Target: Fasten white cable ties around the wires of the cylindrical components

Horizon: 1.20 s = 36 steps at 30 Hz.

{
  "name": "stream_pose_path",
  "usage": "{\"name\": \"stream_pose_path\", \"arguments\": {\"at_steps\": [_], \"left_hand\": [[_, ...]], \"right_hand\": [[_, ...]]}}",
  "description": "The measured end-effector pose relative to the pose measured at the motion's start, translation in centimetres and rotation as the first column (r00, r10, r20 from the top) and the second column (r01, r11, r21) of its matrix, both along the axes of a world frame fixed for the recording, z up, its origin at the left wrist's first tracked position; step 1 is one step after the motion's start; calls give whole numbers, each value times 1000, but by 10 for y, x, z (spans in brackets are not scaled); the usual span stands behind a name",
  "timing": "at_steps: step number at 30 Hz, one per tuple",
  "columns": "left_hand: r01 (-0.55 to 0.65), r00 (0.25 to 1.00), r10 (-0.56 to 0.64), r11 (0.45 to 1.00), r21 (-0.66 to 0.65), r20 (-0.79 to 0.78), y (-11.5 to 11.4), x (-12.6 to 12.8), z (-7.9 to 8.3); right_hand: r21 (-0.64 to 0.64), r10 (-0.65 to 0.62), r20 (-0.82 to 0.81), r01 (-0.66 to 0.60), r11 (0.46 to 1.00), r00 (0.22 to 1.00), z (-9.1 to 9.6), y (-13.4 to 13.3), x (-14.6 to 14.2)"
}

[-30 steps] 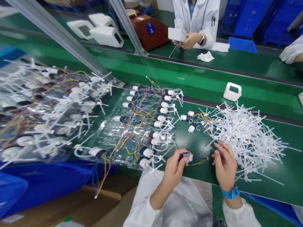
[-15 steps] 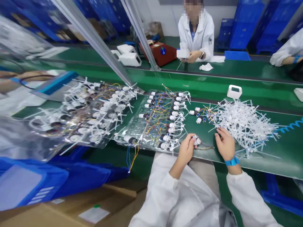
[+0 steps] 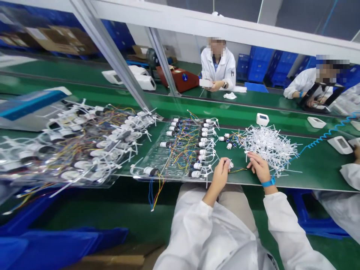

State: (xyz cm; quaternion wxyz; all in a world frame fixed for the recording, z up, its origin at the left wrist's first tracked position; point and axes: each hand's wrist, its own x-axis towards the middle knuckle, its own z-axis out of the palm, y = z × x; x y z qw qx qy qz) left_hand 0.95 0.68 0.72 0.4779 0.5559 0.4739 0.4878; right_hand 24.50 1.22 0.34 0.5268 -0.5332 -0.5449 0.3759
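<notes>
My left hand (image 3: 221, 173) is closed around a small white-and-black pump motor (image 3: 231, 164), mostly hidden by the fingers. Thin coloured wires (image 3: 238, 170) trail from it to the right, low over the green bench. My right hand (image 3: 258, 168) is at the left edge of a heap of white cable ties (image 3: 271, 146), its fingers pinched on a cable tie (image 3: 246, 154). Just beyond the hands lie a few loose wired motors (image 3: 229, 146). Left of my left hand, rows of motors with looped ties (image 3: 203, 153) rest on a clear plastic tray (image 3: 157, 159).
More wired motors fill stacked trays (image 3: 84, 150) farther left, near a blue-and-grey box (image 3: 33, 107). White display units (image 3: 262, 119) stand along the bench's back. A coiled blue hose (image 3: 323, 133) runs at right. Metal posts (image 3: 112, 56) rise at left. Co-workers (image 3: 218, 67) sit across the line.
The view has tilted up and turned right, showing another co-worker. My right hand's fingers have drawn together at the cable ties. My left hand still holds the pump motor.
</notes>
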Motion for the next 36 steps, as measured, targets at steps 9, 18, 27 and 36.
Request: {"name": "stream_pose_path", "arguments": {"at_steps": [9, 18, 27, 36], "left_hand": [[35, 999, -34, 999, 30, -9, -3, -1, 1], [64, 998, -63, 997, 43, -24, -1, -3, -3], [107, 994, -105, 992, 73, -30, -1, -8, -3], [131, 991, -132, 991, -37, -4, -2, -9, 1]], "right_hand": [[29, 24, -357, -14, 999, 934, -4, -13, -30], [-163, -24, -488, -65, 984, 872, -7, -11, -49], [-217, 17, -604, -185, 958, 797, 5, -8, -54], [-287, 105, -395, -231, 930, 913, 1, -9, -53]]}}
